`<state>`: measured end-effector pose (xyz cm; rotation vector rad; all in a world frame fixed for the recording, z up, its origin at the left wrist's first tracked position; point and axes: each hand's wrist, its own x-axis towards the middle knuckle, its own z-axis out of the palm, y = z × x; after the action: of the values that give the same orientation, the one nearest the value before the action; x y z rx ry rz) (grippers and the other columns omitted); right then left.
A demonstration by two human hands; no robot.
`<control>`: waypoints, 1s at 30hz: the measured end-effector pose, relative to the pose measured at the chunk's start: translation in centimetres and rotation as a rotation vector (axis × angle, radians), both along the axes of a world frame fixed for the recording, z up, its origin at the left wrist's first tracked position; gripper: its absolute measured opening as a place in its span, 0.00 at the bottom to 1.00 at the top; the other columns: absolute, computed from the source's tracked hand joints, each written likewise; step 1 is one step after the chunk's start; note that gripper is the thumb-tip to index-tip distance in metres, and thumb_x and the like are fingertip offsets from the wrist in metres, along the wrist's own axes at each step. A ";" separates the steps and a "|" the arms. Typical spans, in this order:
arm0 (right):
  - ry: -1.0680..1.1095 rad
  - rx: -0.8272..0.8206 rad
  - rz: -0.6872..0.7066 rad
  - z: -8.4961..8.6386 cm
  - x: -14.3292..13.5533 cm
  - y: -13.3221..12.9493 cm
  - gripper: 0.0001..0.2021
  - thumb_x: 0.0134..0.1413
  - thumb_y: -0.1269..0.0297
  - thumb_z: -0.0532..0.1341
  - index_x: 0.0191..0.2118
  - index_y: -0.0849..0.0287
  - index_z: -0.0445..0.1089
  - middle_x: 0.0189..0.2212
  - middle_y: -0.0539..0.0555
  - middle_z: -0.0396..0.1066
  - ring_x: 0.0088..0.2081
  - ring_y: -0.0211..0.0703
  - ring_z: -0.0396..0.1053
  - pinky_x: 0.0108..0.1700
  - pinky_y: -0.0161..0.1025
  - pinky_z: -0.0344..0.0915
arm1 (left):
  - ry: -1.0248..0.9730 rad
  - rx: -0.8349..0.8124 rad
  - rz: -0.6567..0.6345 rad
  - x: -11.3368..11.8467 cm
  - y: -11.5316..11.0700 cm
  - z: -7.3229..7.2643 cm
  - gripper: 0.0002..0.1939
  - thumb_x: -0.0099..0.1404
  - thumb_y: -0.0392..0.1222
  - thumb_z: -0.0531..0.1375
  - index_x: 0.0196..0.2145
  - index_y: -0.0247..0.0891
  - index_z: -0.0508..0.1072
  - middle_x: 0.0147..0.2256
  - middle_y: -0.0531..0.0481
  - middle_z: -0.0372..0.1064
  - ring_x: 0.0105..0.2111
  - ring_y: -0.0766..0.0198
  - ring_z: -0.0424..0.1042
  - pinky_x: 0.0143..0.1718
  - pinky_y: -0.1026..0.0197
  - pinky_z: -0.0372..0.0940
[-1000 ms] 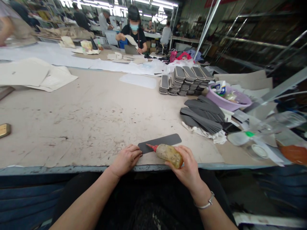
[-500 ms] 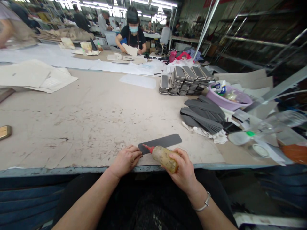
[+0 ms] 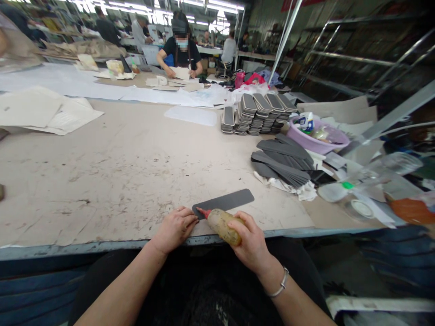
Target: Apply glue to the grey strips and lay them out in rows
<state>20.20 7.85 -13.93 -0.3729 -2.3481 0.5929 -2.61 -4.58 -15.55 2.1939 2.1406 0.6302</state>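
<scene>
Head view: one dark grey strip (image 3: 227, 199) lies flat on the bench (image 3: 118, 140), close to its near edge and in front of the person. Its long axis runs left to right on a slight slant, the right end being farther from the body.

The left hand (image 3: 176, 228) is the nearer of the two. Its fingers are drawn together at the strip's left end; whether they pinch or merely press cannot be told. From this hand the strip extends to the right and away.

The right hand (image 3: 250, 244) is wrapped around a stained yellowish bottle (image 3: 224, 226), tilted, with its red nozzle (image 3: 205, 213) pointing left over the strip's left end, just beside the left fingertips. Contact between tip and strip cannot be confirmed. The right hand itself is apart from the strip, on the near side.

Similar grey pieces (image 3: 285, 167) lie heaped beyond, to the right.
</scene>
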 end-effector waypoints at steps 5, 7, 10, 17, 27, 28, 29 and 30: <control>-0.013 -0.013 0.007 -0.2 0.0 0.0 0.24 0.47 0.79 0.60 0.50 0.51 0.61 0.49 0.57 0.58 0.48 0.47 0.63 0.47 0.44 0.68 | -0.022 0.020 -0.008 0.0 0.1 -0.1 0.11 0.68 0.38 0.52 0.36 0.37 0.75 0.35 0.46 0.70 0.37 0.63 0.67 0.40 0.59 0.65; -0.020 -0.009 0.002 -0.1 0.1 0.1 0.24 0.47 0.78 0.60 0.50 0.52 0.62 0.49 0.57 0.58 0.48 0.46 0.63 0.47 0.43 0.68 | -0.031 0.014 0.000 -0.1 0.0 -0.2 0.11 0.68 0.39 0.52 0.37 0.37 0.75 0.36 0.46 0.70 0.37 0.63 0.67 0.40 0.59 0.65; -0.023 0.005 -0.028 0.0 0.4 0.3 0.23 0.47 0.78 0.60 0.49 0.52 0.62 0.49 0.58 0.58 0.48 0.47 0.63 0.46 0.44 0.68 | -0.032 0.011 0.009 -0.1 0.0 -0.2 0.11 0.68 0.40 0.52 0.37 0.38 0.75 0.36 0.47 0.70 0.37 0.63 0.67 0.40 0.60 0.65; -0.030 0.033 -0.184 0.1 2.0 1.4 0.20 0.48 0.76 0.60 0.48 0.52 0.63 0.48 0.58 0.59 0.47 0.47 0.65 0.45 0.44 0.70 | -0.017 0.039 -0.012 -0.3 -0.1 -0.5 0.12 0.68 0.41 0.52 0.37 0.37 0.75 0.35 0.47 0.70 0.36 0.63 0.67 0.38 0.61 0.65; -0.094 0.073 -0.517 0.8 4.6 3.5 0.18 0.50 0.67 0.64 0.48 0.53 0.63 0.48 0.57 0.60 0.45 0.49 0.68 0.44 0.45 0.71 | 0.000 0.019 -0.033 -0.6 0.1 -0.3 0.12 0.68 0.42 0.52 0.37 0.38 0.74 0.36 0.47 0.70 0.36 0.63 0.68 0.39 0.61 0.65; -0.095 0.079 -0.544 0.7 4.9 3.7 0.18 0.50 0.66 0.64 0.48 0.54 0.63 0.48 0.57 0.60 0.46 0.49 0.68 0.44 0.45 0.71 | 0.004 0.018 -0.032 -0.5 0.1 -0.2 0.12 0.68 0.42 0.52 0.37 0.38 0.74 0.36 0.47 0.71 0.37 0.63 0.68 0.39 0.61 0.65; -0.098 0.084 -0.572 0.7 5.0 3.9 0.18 0.51 0.65 0.64 0.48 0.54 0.63 0.48 0.58 0.60 0.46 0.50 0.68 0.44 0.45 0.71 | 0.009 0.019 -0.032 -0.5 0.1 -0.2 0.12 0.68 0.42 0.52 0.38 0.38 0.74 0.36 0.47 0.71 0.36 0.63 0.69 0.39 0.61 0.66; -0.101 0.086 -0.597 0.7 5.2 4.1 0.17 0.51 0.64 0.64 0.48 0.54 0.63 0.48 0.58 0.60 0.46 0.50 0.68 0.44 0.45 0.71 | 0.012 0.022 -0.030 -0.5 0.1 -0.2 0.12 0.68 0.43 0.52 0.38 0.39 0.74 0.36 0.48 0.71 0.36 0.63 0.69 0.39 0.61 0.66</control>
<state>25.40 11.99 -13.24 -1.0319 -2.1856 0.1867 -3.11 -4.48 -15.70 2.2414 2.1128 0.6439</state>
